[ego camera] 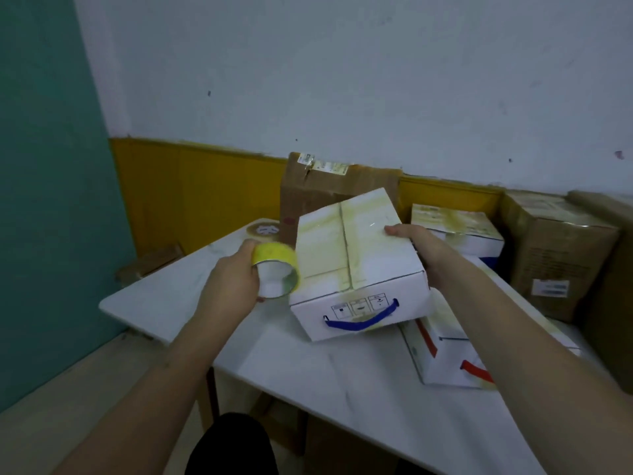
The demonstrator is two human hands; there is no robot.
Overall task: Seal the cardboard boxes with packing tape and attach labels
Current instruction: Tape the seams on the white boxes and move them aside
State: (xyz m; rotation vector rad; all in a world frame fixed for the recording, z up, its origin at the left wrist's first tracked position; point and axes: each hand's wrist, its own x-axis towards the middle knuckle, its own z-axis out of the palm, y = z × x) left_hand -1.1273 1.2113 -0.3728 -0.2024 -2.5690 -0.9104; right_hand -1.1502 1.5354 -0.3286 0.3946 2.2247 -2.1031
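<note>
Seen from the head camera, a person is working at a white table [308, 371] pushed near a white and yellow wall. The left hand [233, 282] is gripping a roll of yellowish packing tape [275, 274], fingers curled around its rim, just beside the left edge of a white cardboard box [346, 255]. That box is sitting tilted, its near end on the table and its right side propped on a second white box with red handles [445, 351]. Yellowish tape is already running along its closed top seam, and a blue handle [361, 318] is hanging across its near face. The right hand [416, 250] is clasping the box's far right edge, fingertips resting on the top. Another tape roll [263, 230] is lying flat at the table's far corner. Brown cartons [555, 255] are standing behind and to the right.
</note>
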